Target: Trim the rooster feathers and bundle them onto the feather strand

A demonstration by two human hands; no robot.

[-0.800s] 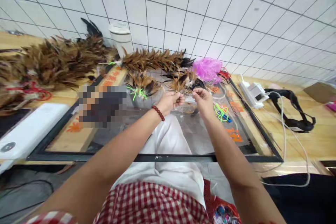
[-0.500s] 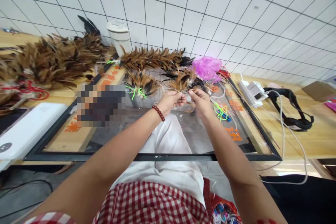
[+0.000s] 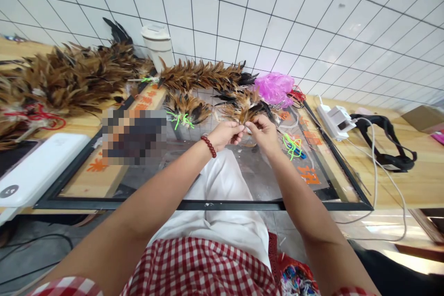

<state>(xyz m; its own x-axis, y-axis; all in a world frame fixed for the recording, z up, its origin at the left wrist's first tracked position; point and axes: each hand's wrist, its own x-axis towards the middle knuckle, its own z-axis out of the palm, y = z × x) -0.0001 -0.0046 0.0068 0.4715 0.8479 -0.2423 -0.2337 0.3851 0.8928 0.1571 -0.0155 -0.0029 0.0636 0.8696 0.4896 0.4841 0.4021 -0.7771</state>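
Note:
My left hand (image 3: 227,135), with a red bead bracelet (image 3: 208,146) on its wrist, is closed in a pinch. Its fingertips meet those of my right hand (image 3: 262,132), which pinches too. Whatever lies between them is too small to make out. Right behind the fingertips is a loose heap of brown and black feathers (image 3: 243,105). To its left rests a feather bunch (image 3: 189,104) with bright green string (image 3: 181,120) at its base. More green string (image 3: 292,145) lies right of my right hand, beside a small blue tool (image 3: 301,153).
A black-framed glass panel (image 3: 243,205) spans the table. Behind stand a long feather strand (image 3: 203,75), a white cup (image 3: 157,46) and a pink plastic bag (image 3: 274,89). Big feather bundles (image 3: 69,78) and a white power bank (image 3: 43,169) lie left; a power strip (image 3: 335,120) and black strap (image 3: 385,143) right.
My right hand has moved slightly left and up, bringing its fingertips against my left hand's. The narrow gap between them has closed.

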